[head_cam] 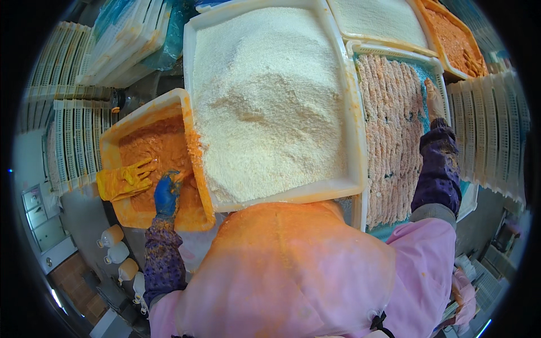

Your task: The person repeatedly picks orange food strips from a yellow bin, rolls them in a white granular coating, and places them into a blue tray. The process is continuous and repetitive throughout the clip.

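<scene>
My left hand [167,193], in a blue glove, reaches into an orange-stained tub [110,145] of wet orange coated meat or batter [158,135]. Its fingertips touch the orange mass; whether they grip a piece is unclear. A yellow rubber glove [122,181] lies over the tub's left rim beside it. My right hand [434,101], pale and crumb-coated, is at the right side of a white crate [437,63] lined with blue plastic. Next to it, long crumb-coated strips [389,139] lie packed in rows. I cannot tell whether this hand holds a strip.
A large white tub [355,126] of pale breadcrumbs [270,105] stands between my hands. Behind the crate are another crumb tub [380,21] and an orange tub [456,38]. Perforated crates stand stacked left [82,143] and right [486,131]. Several jugs [116,253] sit on the floor.
</scene>
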A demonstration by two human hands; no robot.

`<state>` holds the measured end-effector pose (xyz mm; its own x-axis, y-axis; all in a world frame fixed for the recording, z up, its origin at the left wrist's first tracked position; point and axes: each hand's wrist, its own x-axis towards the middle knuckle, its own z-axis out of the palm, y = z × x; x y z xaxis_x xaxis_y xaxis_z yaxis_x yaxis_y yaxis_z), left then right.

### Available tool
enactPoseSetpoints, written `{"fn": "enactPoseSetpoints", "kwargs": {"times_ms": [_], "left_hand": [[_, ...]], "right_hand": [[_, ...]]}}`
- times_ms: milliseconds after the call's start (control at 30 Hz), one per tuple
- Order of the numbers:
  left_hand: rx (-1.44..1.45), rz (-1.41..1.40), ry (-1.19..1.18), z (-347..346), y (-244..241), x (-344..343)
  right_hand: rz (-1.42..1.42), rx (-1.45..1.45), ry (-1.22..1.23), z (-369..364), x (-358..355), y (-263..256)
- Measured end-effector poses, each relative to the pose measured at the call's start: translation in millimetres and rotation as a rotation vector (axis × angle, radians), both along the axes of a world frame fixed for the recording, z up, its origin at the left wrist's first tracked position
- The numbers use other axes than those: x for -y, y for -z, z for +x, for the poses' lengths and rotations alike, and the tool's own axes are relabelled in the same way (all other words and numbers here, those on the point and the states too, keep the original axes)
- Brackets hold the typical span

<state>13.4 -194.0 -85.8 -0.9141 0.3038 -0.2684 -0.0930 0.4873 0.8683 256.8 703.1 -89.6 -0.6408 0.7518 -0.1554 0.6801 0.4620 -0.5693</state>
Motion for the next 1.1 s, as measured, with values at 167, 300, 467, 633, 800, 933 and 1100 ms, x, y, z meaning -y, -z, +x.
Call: {"fn": "enactPoseSetpoints", "kwargs": {"times_ms": [167, 300, 467, 633, 800, 933, 1100], "left_hand": [[0.128, 0.031, -0.038, 19.5, -10.1, -8.3], [0.171, 0.208, -0.128, 20.7, -41.9, -22.0], [0.243, 0.304, -0.200, 8.8, -67.1, -47.3], [0.341, 0.000, -0.174, 7.9, -17.9, -40.6], [0.005, -0.779, 0.068, -2.1, 38.0, 38.9], [0.087, -0.179, -0.171, -10.1, 34.0, 88.8], [0.161, 0.108, -0.066, 3.8, -120.7, -5.5]], "right_hand": [[-0.424, -0.379, 0.015, -3.1, 19.9, 4.5], [-0.190, -0.019, 0.058, 30.7, 46.9, -21.6], [-0.028, -0.283, 0.057, 0.6, 162.4, -69.8], [-0.797, -0.335, -0.312, -59.5, 342.2, -102.3], [-0.516, 0.266, -0.695, -91.4, 457.1, -36.0], [-0.371, 0.044, -0.980, -100.0, 492.5, -50.1], [-0.104, 0.012, -0.888, -83.9, 447.4, -36.7]]}}
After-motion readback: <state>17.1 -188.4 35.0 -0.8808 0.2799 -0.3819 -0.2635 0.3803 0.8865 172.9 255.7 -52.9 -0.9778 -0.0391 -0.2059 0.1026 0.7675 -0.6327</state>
